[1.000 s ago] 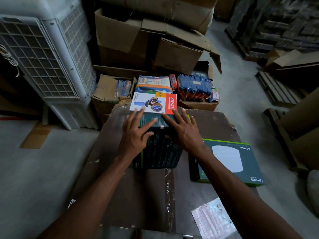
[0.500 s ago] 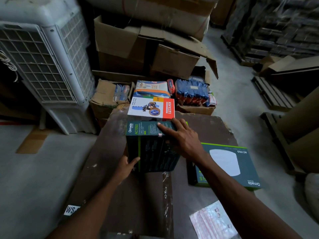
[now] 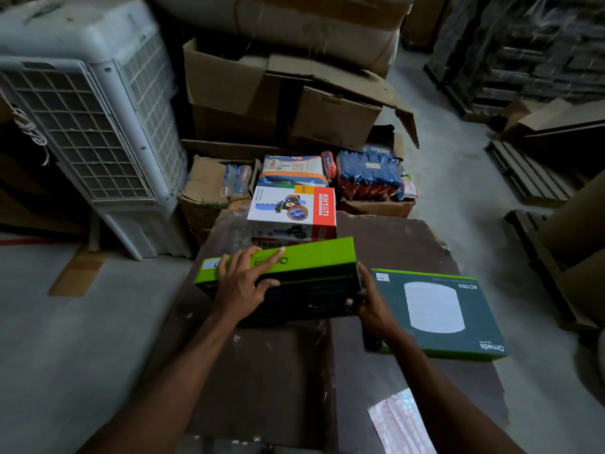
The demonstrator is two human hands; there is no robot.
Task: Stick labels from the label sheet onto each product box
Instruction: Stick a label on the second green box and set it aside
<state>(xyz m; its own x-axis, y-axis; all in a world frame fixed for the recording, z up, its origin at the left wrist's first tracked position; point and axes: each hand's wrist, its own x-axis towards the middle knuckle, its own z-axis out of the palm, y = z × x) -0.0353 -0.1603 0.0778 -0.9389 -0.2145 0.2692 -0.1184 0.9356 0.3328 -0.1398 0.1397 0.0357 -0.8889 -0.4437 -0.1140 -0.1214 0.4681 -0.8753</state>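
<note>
Now box (image 3: pixel 304 273) gripped between both hands

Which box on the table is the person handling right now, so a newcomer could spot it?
Start at the dark brown table in the middle of the warehouse floor. Near its centre, both hands hold the green-topped box: left hand over its top edge, right hand at its right end. Unlike the flat dark green box lying beside it, it is tipped, showing its bright green side.

White air cooler (image 3: pixel 88 119) (far left); cardboard cartons (image 3: pixel 278 96) behind
</note>
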